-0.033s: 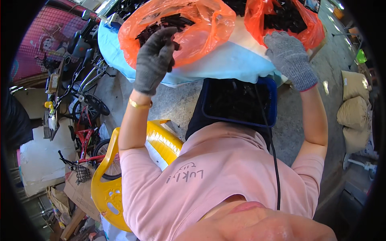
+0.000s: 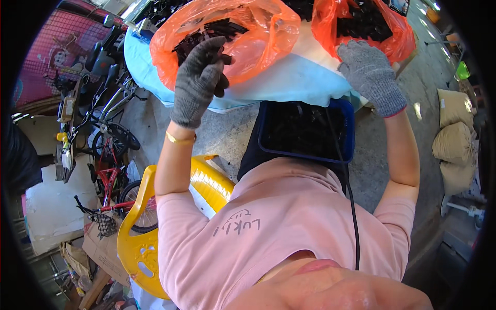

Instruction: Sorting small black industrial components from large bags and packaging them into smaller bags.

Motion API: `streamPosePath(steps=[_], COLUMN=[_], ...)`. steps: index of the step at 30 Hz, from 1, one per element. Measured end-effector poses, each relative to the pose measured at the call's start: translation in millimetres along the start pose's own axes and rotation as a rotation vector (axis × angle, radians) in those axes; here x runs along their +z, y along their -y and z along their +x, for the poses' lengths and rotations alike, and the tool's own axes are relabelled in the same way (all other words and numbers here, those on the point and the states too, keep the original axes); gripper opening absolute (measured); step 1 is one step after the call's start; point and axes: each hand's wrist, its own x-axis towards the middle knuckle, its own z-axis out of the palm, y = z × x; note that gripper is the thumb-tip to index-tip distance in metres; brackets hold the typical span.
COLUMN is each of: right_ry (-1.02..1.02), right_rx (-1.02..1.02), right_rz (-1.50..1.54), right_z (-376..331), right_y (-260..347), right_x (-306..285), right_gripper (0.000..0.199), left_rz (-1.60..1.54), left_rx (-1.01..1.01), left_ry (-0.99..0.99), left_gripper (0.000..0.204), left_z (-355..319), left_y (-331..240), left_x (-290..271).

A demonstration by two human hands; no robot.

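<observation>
Has left hand (image 2: 199, 82) half curled at orange bag (image 2: 279, 31) of black pieces (image 2: 225, 27), upper left of frame; cannot tell if gripping anything. Has right hand (image 2: 369, 72) bent at red bag (image 2: 405, 44), upper right; cannot tell its hold.

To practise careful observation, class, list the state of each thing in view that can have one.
Left orange bag: open, black pieces inside.
Right orange bag: open, black pieces inside.
Blue bin: uncovered, dark contents inside.
Left hand: gloved, fingers bent, grip unclear.
Right hand: gloved, at the right orange bag's rim, grip unclear.
Black cable: uncoiled.
Tan sacks: piled together.
</observation>
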Motion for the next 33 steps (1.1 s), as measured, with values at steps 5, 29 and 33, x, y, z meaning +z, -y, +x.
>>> streamPosePath(steps=[5, 29, 33], right_ry=[-0.174, 0.124, 0.112], right_rx=[0.167, 0.557, 0.488], right_rz=[0.128, 1.604, 1.591], right_z=[-6.1, -39.8, -41.9], right_y=[5.6, 68.6, 69.6], right_x=[9.3, -16.5, -18.9], right_gripper=[0.027, 0.019, 0.018], left_rz=[-0.465, -0.305, -0.250], left_rx=[-0.116, -0.483, -0.467], left_ry=[0.124, 0.383, 0.369], left_gripper=[0.039, 0.036, 0.035], left_z=[-21.1, -47.4, -48.6], left_y=[-2.4, 20.1, 19.9], left_x=[24.1, 85.8, 84.2])
